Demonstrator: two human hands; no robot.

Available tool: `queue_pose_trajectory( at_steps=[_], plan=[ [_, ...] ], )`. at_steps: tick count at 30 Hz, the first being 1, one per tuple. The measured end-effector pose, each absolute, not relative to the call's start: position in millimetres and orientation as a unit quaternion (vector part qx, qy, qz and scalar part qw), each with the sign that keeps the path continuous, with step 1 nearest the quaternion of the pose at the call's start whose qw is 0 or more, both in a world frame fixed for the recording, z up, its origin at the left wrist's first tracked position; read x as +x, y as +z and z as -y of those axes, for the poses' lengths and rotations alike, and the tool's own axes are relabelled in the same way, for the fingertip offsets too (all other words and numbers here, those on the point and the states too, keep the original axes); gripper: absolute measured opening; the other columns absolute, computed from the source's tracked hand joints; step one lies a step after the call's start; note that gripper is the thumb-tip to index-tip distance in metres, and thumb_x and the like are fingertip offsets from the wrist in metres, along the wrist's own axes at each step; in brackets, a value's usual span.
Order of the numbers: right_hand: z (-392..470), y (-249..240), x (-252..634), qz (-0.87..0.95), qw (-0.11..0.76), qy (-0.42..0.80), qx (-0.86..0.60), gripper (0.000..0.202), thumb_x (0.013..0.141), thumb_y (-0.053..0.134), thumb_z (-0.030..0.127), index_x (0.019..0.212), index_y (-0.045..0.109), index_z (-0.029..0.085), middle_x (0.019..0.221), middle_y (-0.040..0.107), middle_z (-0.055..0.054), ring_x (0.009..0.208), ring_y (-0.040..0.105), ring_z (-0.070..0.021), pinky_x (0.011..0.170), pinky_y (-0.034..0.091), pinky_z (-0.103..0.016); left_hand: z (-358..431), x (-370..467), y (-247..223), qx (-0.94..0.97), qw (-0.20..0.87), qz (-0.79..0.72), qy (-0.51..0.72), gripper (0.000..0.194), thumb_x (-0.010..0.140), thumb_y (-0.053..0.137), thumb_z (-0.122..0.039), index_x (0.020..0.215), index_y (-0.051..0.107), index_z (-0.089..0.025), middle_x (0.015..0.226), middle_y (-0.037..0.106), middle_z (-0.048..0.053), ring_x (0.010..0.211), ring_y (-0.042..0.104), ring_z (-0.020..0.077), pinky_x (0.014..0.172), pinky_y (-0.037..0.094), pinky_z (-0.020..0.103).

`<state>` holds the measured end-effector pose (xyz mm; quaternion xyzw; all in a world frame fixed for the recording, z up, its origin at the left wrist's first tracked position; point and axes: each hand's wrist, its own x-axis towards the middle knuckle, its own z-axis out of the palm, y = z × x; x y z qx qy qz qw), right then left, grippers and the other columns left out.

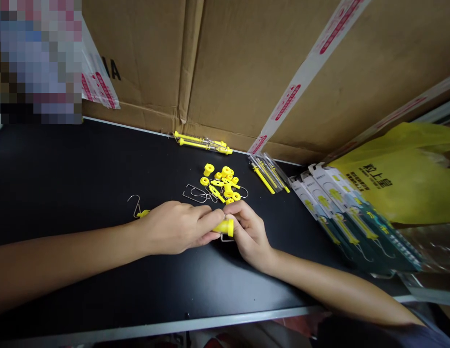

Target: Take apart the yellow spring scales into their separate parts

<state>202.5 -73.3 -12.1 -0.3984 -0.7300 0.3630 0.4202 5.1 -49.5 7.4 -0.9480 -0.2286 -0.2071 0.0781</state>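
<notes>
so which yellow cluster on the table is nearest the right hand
The loose pile of small yellow parts, just beyond the right hand; the bundle by the carton and the clear tubes by the printed boxes lie farther away.

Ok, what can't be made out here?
Head view:
Whether the yellow-ended piece joins the wire hook: left hand covers between.
Whether the right hand holds anything: fingers hide it.
Small print on the boxes: too small.
Upper-left corner: pixelated.
Yellow bag: right side cut by frame edge.
</notes>
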Motion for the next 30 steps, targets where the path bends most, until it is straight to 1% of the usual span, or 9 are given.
queue_pose_trajectory(
  at_steps=[6,11,15,17,20,22,24,27,30],
  plan=[
    [69.9,-4.4,203.0,0.727,0.415,0.388,-0.385,0.016,0.093,0.044,0.033,0.086,0.051,0.019,0.074,0.053,0.001,0.062,0.047,-0.0096,0.055,0.039,-0.021,47.5,4.1,9.2,-0.948,0.043,0.23,-0.214,0.019,0.095,0.03,-0.029,0.101,0.043,-0.017,0.078,0.062,-0.001,0.062,0.062,0.0111,0.05,0.039,0.021],
    [58.2,-0.1,210.2,0.757,0.369,0.41,-0.351,0.015,0.092,0.045,0.033,0.088,0.049,0.019,0.067,0.05,0.002,0.055,0.045,-0.0085,0.051,0.038,-0.021,43.8,2.6,12.1,-0.957,0.021,0.229,-0.177,0.019,0.094,0.035,-0.03,0.103,0.044,-0.017,0.083,0.065,-0.001,0.063,0.063,0.012,0.048,0.039,0.022],
    [52.8,2.3,215.6,0.785,0.337,0.388,-0.347,0.01,0.094,0.042,0.027,0.094,0.049,0.02,0.072,0.05,0.002,0.058,0.046,-0.0089,0.055,0.04,-0.021,41.6,4.1,15.6,-0.95,0.002,0.268,-0.159,0.018,0.092,0.038,-0.03,0.104,0.045,-0.018,0.082,0.067,-0.001,0.063,0.065,0.0134,0.048,0.04,0.022],
    [51.9,2.5,217.1,0.791,0.369,0.33,-0.358,0.012,0.094,0.04,0.024,0.103,0.046,0.021,0.083,0.052,-0.002,0.067,0.05,-0.0108,0.059,0.042,-0.024,40.5,5.0,17.5,-0.936,0.003,0.314,-0.159,0.018,0.092,0.039,-0.03,0.102,0.046,-0.018,0.077,0.066,-0.001,0.061,0.065,0.0151,0.046,0.039,0.022],
    [51.2,1.4,218.5,0.821,0.439,0.114,-0.347,0.022,0.088,0.049,0.028,0.108,0.044,0.02,0.098,0.049,-0.007,0.085,0.051,-0.0175,0.067,0.043,-0.03,39.9,5.9,19.9,-0.916,0.002,0.366,-0.165,0.017,0.091,0.04,-0.03,0.101,0.046,-0.017,0.076,0.066,0.0,0.06,0.065,0.0167,0.045,0.039,0.022],
    [50.8,0.7,219.1,0.852,0.417,-0.057,-0.311,0.024,0.082,0.06,0.032,0.1,0.05,0.02,0.09,0.052,-0.006,0.082,0.049,-0.0184,0.068,0.04,-0.032,40.7,6.4,20.7,-0.912,-0.001,0.375,-0.165,0.018,0.092,0.039,-0.031,0.101,0.046,-0.018,0.078,0.067,0.0,0.061,0.066,0.0173,0.045,0.039,0.022],
    [50.7,0.9,219.8,0.871,0.364,-0.171,-0.282,0.021,0.078,0.066,0.029,0.094,0.055,0.019,0.075,0.053,-0.002,0.07,0.047,-0.0155,0.065,0.036,-0.03,41.9,6.6,21.3,-0.911,-0.003,0.379,-0.163,0.018,0.092,0.037,-0.031,0.101,0.046,-0.018,0.079,0.067,0.0,0.063,0.066,0.0177,0.046,0.039,0.023],
    [50.3,3.9,221.7,0.88,0.324,-0.241,-0.249,0.017,0.079,0.066,0.02,0.094,0.058,0.019,0.061,0.054,0.002,0.061,0.043,-0.0126,0.062,0.032,-0.029,42.4,6.2,22.6,-0.914,-0.013,0.379,-0.146,0.02,0.093,0.036,-0.033,0.102,0.046,-0.018,0.08,0.067,0.0,0.063,0.066,0.0177,0.046,0.038,0.023],
    [47.9,10.5,224.6,0.9,0.29,-0.259,-0.197,0.011,0.081,0.064,0.018,0.091,0.059,0.018,0.057,0.054,0.004,0.059,0.041,-0.0115,0.061,0.031,-0.028,39.5,4.4,24.5,-0.926,-0.04,0.36,-0.108,0.022,0.094,0.034,-0.035,0.103,0.045,-0.019,0.072,0.066,-0.001,0.058,0.064,0.0175,0.044,0.034,0.022]
  ],
)
